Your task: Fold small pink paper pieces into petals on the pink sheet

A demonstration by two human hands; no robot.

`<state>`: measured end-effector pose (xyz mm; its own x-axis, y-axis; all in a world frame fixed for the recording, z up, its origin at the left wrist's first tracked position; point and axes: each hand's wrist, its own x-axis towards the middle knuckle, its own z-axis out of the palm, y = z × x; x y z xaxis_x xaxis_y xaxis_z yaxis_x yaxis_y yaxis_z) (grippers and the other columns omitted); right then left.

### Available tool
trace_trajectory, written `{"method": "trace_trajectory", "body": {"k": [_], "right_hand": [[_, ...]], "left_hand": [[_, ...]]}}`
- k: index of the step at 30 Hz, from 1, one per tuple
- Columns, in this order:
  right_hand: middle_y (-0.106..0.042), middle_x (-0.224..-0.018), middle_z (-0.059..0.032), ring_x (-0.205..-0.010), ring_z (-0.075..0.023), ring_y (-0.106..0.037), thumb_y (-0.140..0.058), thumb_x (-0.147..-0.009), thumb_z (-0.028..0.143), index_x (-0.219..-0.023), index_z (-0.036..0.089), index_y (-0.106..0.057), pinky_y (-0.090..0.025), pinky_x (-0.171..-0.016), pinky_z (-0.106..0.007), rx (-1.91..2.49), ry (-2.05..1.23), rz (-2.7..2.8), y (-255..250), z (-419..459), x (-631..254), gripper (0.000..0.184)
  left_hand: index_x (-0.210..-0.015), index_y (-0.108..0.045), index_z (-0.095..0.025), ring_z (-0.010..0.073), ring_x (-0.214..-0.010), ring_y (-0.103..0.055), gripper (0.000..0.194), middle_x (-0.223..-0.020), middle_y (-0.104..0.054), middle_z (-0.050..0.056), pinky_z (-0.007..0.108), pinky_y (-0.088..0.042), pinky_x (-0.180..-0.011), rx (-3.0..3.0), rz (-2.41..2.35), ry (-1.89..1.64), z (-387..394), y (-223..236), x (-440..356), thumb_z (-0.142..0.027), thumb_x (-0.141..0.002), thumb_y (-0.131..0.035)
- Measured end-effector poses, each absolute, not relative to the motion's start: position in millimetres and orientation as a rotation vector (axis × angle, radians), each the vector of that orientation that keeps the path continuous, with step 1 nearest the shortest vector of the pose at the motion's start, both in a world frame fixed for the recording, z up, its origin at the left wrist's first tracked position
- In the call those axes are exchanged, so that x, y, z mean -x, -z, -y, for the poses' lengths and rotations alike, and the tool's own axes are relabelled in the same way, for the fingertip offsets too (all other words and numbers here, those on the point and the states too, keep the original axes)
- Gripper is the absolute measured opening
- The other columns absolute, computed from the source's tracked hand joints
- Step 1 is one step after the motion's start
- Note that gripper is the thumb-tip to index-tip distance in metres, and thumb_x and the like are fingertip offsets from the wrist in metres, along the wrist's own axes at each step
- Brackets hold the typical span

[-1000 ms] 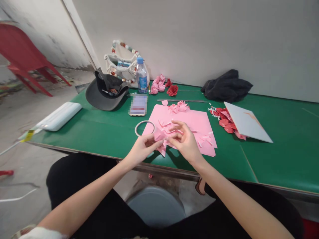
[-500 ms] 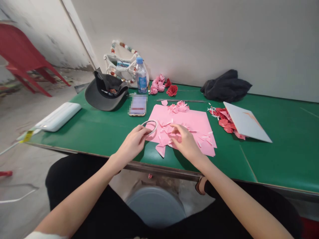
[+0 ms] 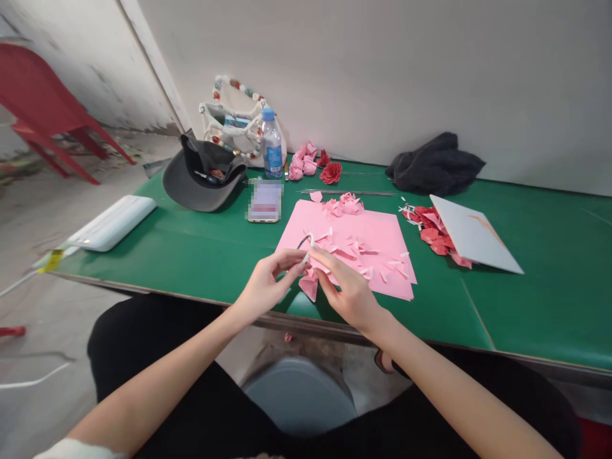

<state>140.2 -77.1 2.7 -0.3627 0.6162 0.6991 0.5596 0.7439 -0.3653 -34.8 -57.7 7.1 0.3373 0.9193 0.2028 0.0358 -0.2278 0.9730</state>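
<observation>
My left hand (image 3: 268, 285) and my right hand (image 3: 347, 288) meet above the near edge of the green table (image 3: 191, 245). Between their fingertips they hold up a thin white ring, a roll of tape (image 3: 306, 243), on its edge. Both hands are closed in a pinch on it. Right behind lies a pink paper sheet (image 3: 377, 233) strewn with several small cut pink pieces (image 3: 351, 247). One larger pink scrap (image 3: 310, 286) lies on the table under my hands.
A phone (image 3: 264, 201), a grey cap (image 3: 203, 178), a water bottle (image 3: 271, 146) and a beaded bag (image 3: 232, 121) stand at the back left. Pink and red paper flowers (image 3: 315, 166), red scraps (image 3: 430, 226), a white board (image 3: 473, 236) and dark cloth (image 3: 435, 164) lie to the right. A white flat case (image 3: 112, 222) sits far left.
My hands let go of a pink paper piece. My left hand reached to the ring on the table, lifted it, and both hands now pinch it in front of me.
</observation>
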Motion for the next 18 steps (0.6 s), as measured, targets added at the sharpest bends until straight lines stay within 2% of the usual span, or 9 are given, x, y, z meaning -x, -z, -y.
{"method": "trace_trajectory", "body": {"k": [4,8,12,18], "right_hand": [[-0.067,-0.107,-0.003,-0.104,-0.0174,-0.063,-0.053,-0.087,0.011,-0.122,0.027,-0.05,-0.051,-0.092,-0.034,0.983,-0.147,1.903,-7,80,-137,0.038],[-0.068,-0.086,0.0001,-0.086,-0.0167,-0.065,-0.059,-0.084,0.011,-0.113,0.026,-0.052,-0.05,-0.086,-0.035,1.066,-0.259,1.785,-10,81,-135,0.033],[-0.066,-0.084,-0.0003,-0.081,-0.0165,-0.062,-0.055,-0.086,0.008,-0.112,0.024,-0.051,-0.048,-0.08,-0.034,1.064,-0.235,1.832,-10,81,-134,0.031],[-0.066,-0.09,-0.0051,-0.084,-0.019,-0.058,-0.044,-0.086,0.004,-0.101,0.021,-0.052,-0.045,-0.075,-0.035,0.841,0.081,2.096,-10,90,-134,0.024]], "left_hand": [[-0.103,-0.065,-0.014,0.019,-0.09,-0.067,0.025,-0.1,-0.07,0.008,0.031,-0.054,-0.083,-1.614,-0.963,-1.105,59,-3,35,-0.027,-0.082,-0.062],[-0.1,-0.068,-0.015,0.0187,-0.086,-0.067,0.022,-0.095,-0.072,0.007,0.029,-0.054,-0.081,-1.725,-1.06,-1.107,62,-3,34,-0.026,-0.081,-0.063],[-0.096,-0.069,-0.015,0.0168,-0.08,-0.067,0.018,-0.09,-0.073,0.005,0.026,-0.054,-0.077,-1.827,-1.112,-1.125,67,-6,32,-0.024,-0.082,-0.061],[-0.095,-0.071,-0.014,0.0182,-0.083,-0.067,0.02,-0.092,-0.073,0.007,0.027,-0.053,-0.076,-1.908,-1.232,-1.228,49,-9,46,-0.024,-0.082,-0.058]]}}
